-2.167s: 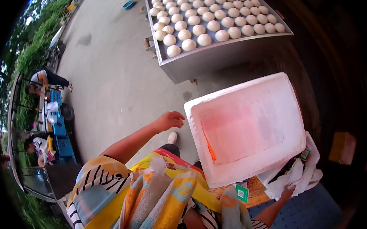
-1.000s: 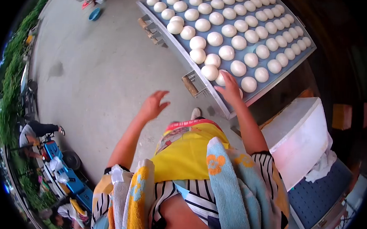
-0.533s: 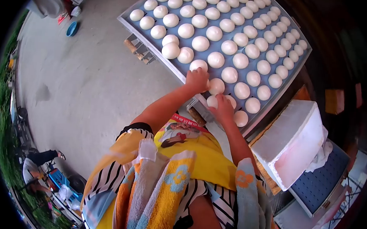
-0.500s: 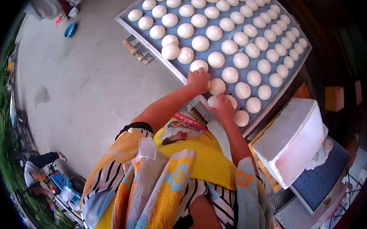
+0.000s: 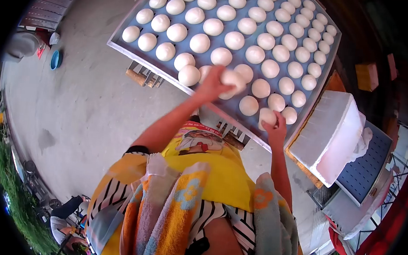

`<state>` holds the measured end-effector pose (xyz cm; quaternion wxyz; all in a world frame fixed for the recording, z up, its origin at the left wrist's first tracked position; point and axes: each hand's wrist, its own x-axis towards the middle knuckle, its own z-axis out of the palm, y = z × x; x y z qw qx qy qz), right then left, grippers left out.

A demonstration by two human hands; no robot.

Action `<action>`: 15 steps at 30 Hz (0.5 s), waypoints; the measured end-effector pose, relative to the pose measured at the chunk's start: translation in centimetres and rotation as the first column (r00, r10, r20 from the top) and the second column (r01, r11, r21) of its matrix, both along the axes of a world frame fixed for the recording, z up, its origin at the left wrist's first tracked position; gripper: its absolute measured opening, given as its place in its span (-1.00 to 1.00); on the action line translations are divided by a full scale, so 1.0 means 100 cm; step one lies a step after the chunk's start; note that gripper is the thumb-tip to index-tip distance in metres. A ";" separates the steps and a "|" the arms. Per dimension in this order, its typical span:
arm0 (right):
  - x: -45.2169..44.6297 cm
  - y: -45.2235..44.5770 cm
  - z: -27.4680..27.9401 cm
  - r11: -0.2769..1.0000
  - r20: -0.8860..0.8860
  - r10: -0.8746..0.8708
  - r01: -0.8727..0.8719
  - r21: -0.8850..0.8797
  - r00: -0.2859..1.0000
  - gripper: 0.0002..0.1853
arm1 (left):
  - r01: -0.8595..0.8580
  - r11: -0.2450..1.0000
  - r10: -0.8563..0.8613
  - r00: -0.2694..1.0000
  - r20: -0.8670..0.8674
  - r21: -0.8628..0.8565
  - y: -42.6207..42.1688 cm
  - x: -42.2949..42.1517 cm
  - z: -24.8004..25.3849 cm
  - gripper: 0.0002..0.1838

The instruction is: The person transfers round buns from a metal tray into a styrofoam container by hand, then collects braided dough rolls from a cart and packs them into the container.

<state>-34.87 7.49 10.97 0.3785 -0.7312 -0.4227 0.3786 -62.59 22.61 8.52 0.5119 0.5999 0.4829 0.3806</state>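
The left grip [image 5: 211, 85] is closed around the side of a smooth, round white dough ball [image 5: 233, 82], its fingers curled against the near part. Motion blur keeps me from telling whether this ball touches the sheet below. The right grip [image 5: 276, 126] grasps a second white dough ball [image 5: 267, 118], thumb and fingers bent around its right side, close to the near edge of the wide blue-grey tray with a silver metal rim [image 5: 156, 69].

Many more white dough balls [image 5: 199, 43] sit in loose rows on the tray, beyond both grips and to either side. One [image 5: 189, 75] lies just left of the left grip; another [image 5: 249, 106] lies between the two grips, and one [image 5: 289, 116] is just beyond and right of the right grip.

Below and left of the left grip, a metal bracket with a wooden handle [image 5: 136, 78] sticks out under the rim. Right of the right grip are a white foam box [image 5: 326, 129] on an orange-brown board and, farther right, a dark blue slotted panel [image 5: 363, 161]. A yellow printed apron [image 5: 211, 174] hangs nearer the body than both grips.
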 end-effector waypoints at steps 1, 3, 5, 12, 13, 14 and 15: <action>-0.007 0.016 0.005 0.996 0.045 0.045 -0.049 0.080 0.998 -0.35 | -0.030 0.989 0.048 0.991 -0.123 0.144 0.021 -0.022 0.002 -0.21; -0.030 0.067 0.019 0.960 0.197 0.152 -0.192 0.203 0.969 -0.34 | -0.074 0.944 0.160 0.955 -0.249 0.322 0.065 -0.062 0.010 -0.28; -0.058 0.129 0.013 0.909 0.309 0.243 -0.327 0.258 0.920 -0.33 | -0.039 0.934 0.220 0.846 -0.485 0.356 0.096 -0.087 0.015 -0.32; -0.146 0.256 -0.014 0.871 0.618 0.369 -0.491 0.032 0.695 -0.31 | 0.181 0.908 0.137 0.725 -0.675 0.378 0.086 -0.120 0.009 -0.19; -0.148 0.255 -0.011 0.868 0.616 0.399 -0.496 -0.016 0.679 -0.31 | 0.234 0.902 0.094 0.712 -0.696 0.362 0.067 -0.122 0.018 -0.17; -0.147 0.247 -0.004 0.874 0.523 0.417 -0.485 -0.007 0.743 -0.29 | 0.318 0.908 0.003 0.647 -0.763 0.273 0.049 -0.125 0.023 -0.18; -0.142 0.229 -0.004 0.864 0.501 0.408 -0.500 0.058 0.764 -0.30 | 0.374 0.891 -0.038 0.630 -0.776 0.259 0.033 -0.126 0.022 -0.18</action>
